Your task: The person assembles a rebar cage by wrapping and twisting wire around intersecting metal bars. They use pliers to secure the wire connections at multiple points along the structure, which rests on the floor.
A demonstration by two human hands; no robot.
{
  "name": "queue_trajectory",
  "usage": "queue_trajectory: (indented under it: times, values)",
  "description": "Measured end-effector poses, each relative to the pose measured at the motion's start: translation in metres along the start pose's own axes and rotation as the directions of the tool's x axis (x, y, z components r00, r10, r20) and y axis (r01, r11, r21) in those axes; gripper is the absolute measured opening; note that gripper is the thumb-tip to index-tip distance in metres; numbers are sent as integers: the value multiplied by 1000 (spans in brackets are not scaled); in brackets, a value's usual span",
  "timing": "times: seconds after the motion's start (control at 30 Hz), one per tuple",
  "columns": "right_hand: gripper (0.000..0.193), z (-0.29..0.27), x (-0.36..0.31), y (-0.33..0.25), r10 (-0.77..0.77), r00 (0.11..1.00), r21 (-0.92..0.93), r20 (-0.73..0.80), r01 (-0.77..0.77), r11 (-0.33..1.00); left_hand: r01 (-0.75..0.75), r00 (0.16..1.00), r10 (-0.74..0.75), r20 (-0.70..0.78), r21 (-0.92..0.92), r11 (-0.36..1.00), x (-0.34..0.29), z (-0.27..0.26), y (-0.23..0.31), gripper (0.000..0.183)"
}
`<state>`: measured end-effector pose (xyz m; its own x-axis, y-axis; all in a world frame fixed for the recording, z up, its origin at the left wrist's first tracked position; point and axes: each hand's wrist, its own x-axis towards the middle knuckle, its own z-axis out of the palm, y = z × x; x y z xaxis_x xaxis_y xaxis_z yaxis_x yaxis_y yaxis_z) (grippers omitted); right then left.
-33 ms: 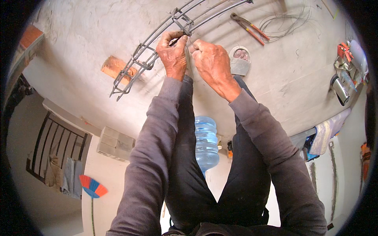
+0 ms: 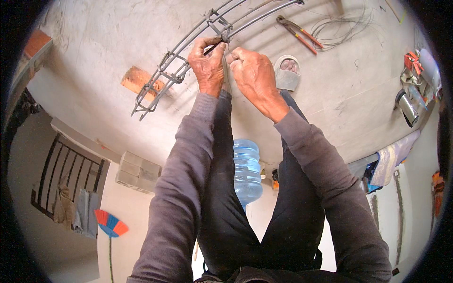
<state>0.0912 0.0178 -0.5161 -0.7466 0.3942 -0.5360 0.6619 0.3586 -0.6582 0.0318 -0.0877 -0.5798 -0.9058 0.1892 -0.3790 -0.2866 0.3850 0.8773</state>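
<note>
Barely shifted, your left grip (image 2: 206, 68) pinches the steel cage (image 2: 166, 57), long axis lower-left to upper-right; your right grip (image 2: 255, 75) curls closed, contents hidden.

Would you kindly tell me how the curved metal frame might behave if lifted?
The curved metal frame would probably feel stiff, since crosswise pieces join its long bars. Its bar ends stick out, so they might snag. Being long and curved, it could twist if lifted unevenly.

Rebar cage (image 2: 163, 74) is dk grey, pliers' grips (image 2: 306, 44) red w/ yellow, broom (image 2: 112, 223) red/blue.
</note>
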Motion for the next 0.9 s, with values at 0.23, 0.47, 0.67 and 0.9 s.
queue_trajectory:
  times: [0.23,0.47,0.67,0.9]
  values:
    - [13,-1,-18,-26,-61,994,-78,88,68,995,-214,974,210,87,43,976,-4,-9,-6,23]
    - [12,-11,-24,-36,-110,976,-168,185,142,975,-198,980,196,24,117,973,-4,0,-7,26]
    - [12,-28,6,-21,-239,971,-90,-15,236,967,-276,959,279,-37,83,958,-4,3,-13,17]
    - [15,-18,60,10,-573,819,-341,-41,527,778,-276,961,277,10,105,955,-6,0,-16,12]
